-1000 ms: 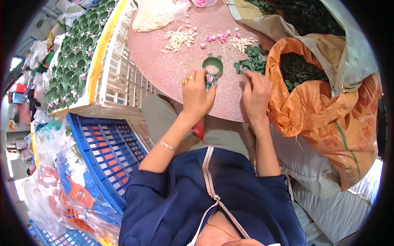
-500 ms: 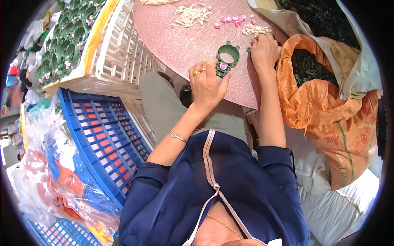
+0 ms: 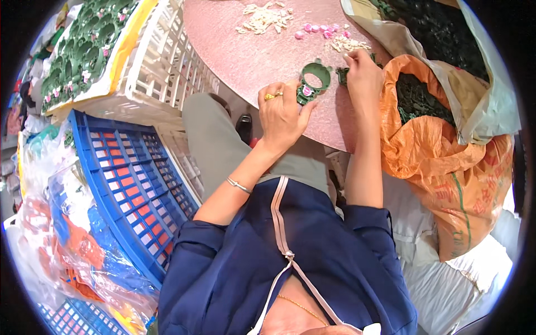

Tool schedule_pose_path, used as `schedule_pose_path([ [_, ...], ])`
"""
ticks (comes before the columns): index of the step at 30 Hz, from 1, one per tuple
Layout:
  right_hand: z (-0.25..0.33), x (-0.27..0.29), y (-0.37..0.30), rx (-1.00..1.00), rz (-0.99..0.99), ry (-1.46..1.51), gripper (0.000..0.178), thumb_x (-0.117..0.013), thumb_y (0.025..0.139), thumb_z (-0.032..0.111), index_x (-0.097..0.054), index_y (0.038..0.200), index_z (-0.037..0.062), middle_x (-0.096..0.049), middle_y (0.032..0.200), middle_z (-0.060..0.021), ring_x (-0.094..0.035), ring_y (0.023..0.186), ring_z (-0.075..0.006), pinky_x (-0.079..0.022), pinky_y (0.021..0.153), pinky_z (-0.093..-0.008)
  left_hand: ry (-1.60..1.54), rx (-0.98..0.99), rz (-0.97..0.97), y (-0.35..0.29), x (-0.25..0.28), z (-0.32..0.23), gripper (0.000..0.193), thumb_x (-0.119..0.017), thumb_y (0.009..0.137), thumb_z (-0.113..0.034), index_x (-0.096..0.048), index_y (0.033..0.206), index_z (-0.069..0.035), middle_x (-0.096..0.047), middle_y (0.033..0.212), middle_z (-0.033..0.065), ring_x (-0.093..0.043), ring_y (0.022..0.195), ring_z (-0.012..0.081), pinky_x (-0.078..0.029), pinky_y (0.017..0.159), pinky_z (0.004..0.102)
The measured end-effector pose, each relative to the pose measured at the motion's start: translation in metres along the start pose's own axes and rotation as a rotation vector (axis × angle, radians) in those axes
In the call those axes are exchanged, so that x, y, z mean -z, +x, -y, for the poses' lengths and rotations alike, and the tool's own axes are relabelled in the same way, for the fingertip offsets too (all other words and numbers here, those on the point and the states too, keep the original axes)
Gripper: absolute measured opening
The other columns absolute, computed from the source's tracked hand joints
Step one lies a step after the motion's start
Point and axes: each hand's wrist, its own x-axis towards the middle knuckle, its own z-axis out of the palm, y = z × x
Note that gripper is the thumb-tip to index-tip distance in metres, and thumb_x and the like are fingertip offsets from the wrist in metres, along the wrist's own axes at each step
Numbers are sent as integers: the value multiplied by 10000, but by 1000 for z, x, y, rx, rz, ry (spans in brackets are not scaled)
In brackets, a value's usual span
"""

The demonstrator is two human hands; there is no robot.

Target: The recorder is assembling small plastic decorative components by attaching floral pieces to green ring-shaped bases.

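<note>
My left hand (image 3: 281, 114) is closed on a green plastic ring piece (image 3: 322, 71) at the near edge of the pink table. A small pink flower (image 3: 307, 90) with white beside it sits on that piece, close to my fingertips. To the right, my right hand (image 3: 364, 78) has its fingers drawn together at the near edge of a small pile of pale pieces (image 3: 347, 44). What its fingertips hold, if anything, is hidden. Dark green pieces (image 3: 342, 75) lie beside that hand, partly covered by it.
Several pink flowers (image 3: 316, 28) and a larger pale pile (image 3: 265, 19) lie farther back on the table (image 3: 223, 39). An orange sack (image 3: 435, 151) of dark green pieces stands right. White crates (image 3: 162, 67) topped with finished-looking green pieces and a blue basket (image 3: 106, 195) stand left.
My right hand has shifted slightly, its fingers lifting a little, and more of the green pieces beside it shows. My left hand keeps its hold on the ring piece. The whole view has shifted slightly.
</note>
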Motion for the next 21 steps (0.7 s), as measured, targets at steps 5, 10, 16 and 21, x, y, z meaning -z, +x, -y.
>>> schedule_pose_path([
  [5, 34, 32, -48, -238, 189, 642, 122, -722, 879, 25, -730, 993, -14, -717, 884, -19, -638, 807, -67, -500, 727, -210, -57, 24, -28, -3, 1, 5, 520, -854, 731, -231, -563, 1121, -48, -718, 960, 89, -637, 907, 254, -372, 920, 417],
  [10, 31, 25, -78, -146, 179, 832, 153, -693, 875, -13, -738, 1021, -7, -730, 902, -40, -637, 801, -69, -509, 734, -219, -138, -39, -124, -3, -3, 5, 534, -850, 701, -191, -565, 1135, -68, -681, 886, 45, -630, 907, 243, -396, 888, 416],
  [16, 40, 23, -87, 91, 29, 448, 170, -690, 836, -40, -723, 994, 15, -720, 916, -109, -688, 834, -196, -534, 763, -304, -176, -44, -143, -7, -3, 10, 536, -854, 694, -184, -575, 1138, -73, -676, 889, 35, -630, 901, 235, -407, 875, 407],
  [21, 35, 22, -89, 292, -13, 220, 165, -679, 840, -52, -704, 990, 12, -704, 922, -122, -684, 844, -250, -535, 758, -322, -147, -106, -180, -8, -5, 11, 549, -869, 682, -148, -583, 1145, -73, -688, 914, 52, -641, 891, 247, -432, 852, 400],
])
